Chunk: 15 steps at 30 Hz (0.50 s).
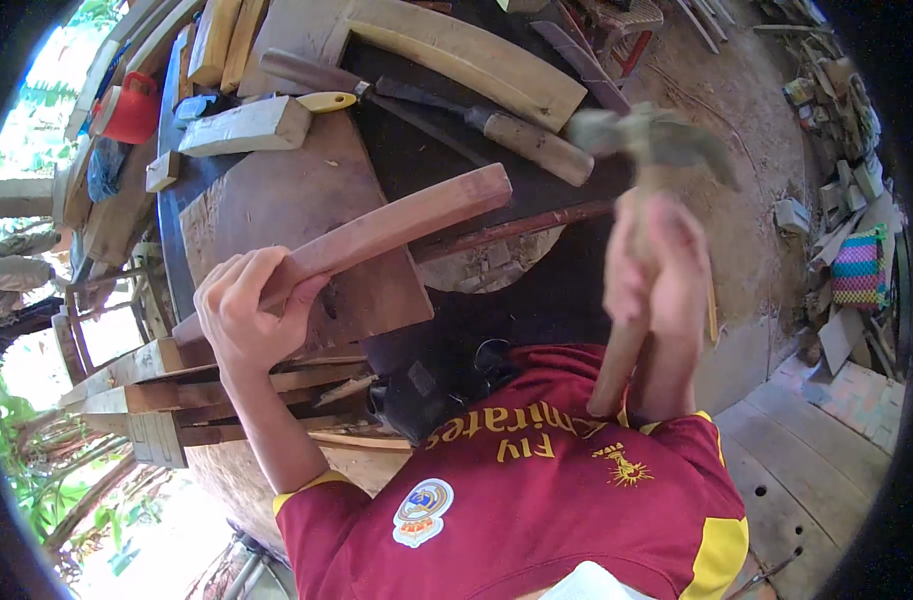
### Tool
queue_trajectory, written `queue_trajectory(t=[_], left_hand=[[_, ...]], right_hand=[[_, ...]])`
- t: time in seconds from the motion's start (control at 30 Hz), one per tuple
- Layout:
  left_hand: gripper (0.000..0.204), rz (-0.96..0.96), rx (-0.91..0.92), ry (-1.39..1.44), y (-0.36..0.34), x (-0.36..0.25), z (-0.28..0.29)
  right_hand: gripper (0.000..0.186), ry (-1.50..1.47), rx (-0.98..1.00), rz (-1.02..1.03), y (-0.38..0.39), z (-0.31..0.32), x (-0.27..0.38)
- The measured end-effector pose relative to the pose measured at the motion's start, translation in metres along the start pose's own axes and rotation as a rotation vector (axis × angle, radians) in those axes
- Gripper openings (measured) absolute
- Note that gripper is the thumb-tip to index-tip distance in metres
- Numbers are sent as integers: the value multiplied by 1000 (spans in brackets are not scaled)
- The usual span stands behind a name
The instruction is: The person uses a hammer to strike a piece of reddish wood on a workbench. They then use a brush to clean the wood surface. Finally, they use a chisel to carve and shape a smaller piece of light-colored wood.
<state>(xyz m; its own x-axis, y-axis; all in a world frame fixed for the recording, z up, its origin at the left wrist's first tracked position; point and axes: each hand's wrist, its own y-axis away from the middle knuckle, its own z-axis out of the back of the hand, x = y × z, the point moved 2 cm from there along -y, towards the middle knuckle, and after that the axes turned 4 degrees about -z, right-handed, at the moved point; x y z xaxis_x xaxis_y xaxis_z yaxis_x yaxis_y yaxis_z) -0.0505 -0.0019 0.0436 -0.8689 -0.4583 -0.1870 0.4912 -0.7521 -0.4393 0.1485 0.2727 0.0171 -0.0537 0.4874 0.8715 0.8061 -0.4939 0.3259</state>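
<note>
My left hand [248,312] grips a long reddish wooden strip [396,225] near its lower end and holds it slanted across a flat brown board [306,190] on the workbench. My right hand [654,270] is closed around the wooden handle of a claw hammer [656,140], raised above the bench's right side; the hammer head is blurred. I wear a dark red shirt with yellow trim.
On the bench lie a pale wood block [246,125], a chisel with a wooden handle [521,140], a yellow-handled tool [326,100], a curved light plank [466,60] and a red container [131,108]. Stacked timber sits at lower left. Dirt ground with scraps lies right.
</note>
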Motion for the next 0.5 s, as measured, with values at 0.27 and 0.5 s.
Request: queue_trajectory(t=[0.27, 0.5], left_hand=[[36, -12, -3, 1, -2, -1, -1], [37, 9, 18, 17, -1, -1, 1]], right_hand=[[36, 221, -11, -161, -7, -11, -10], [37, 7, -106, 11, -5, 8, -1]])
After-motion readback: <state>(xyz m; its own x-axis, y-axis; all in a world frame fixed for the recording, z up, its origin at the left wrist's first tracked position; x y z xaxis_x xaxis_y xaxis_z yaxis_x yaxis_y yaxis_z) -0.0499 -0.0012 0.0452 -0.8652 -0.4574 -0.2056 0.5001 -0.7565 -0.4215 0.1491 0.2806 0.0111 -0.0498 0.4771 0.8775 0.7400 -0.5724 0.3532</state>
